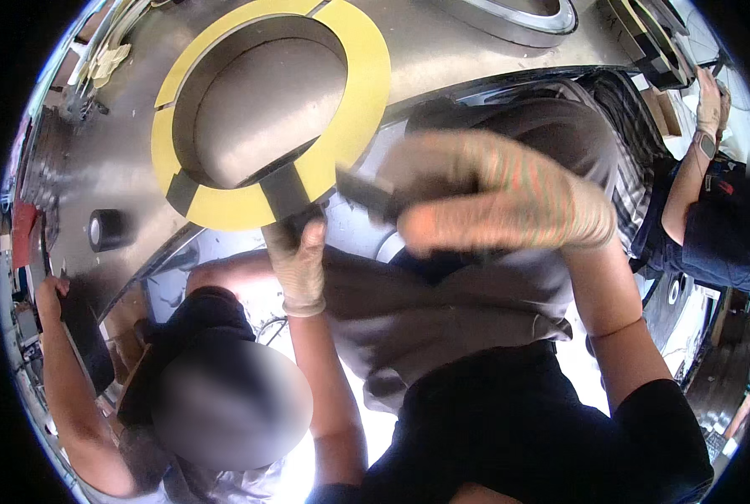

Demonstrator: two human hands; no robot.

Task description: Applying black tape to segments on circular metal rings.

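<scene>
A large yellow-faced ring point(362, 92) with a grey inner wall lies at the table's near edge. Dark bands cross its face, and a wide black tape strip point(284, 191) wraps its near side. My left hand point(299, 273), in a pale glove, is closed at that near rim below the strip, thumb up; its fingers are partly hidden beneath the ring. To the right of the ring, over my lap, my right hand point(501, 193) is smeared by motion in a striped, light glove. Between its thumb and fingers is black tape point(365, 193), blurred, clear of the ring.
A small black tape roll point(106, 229) sits on the metal table point(140, 168) at left. Another grey ring point(518, 29) lies at the back, and a yellow-edged one point(644, 42) at far right. Co-workers are close on both sides: a bare hand point(52, 290) left, a gloved hand point(709, 105) right.
</scene>
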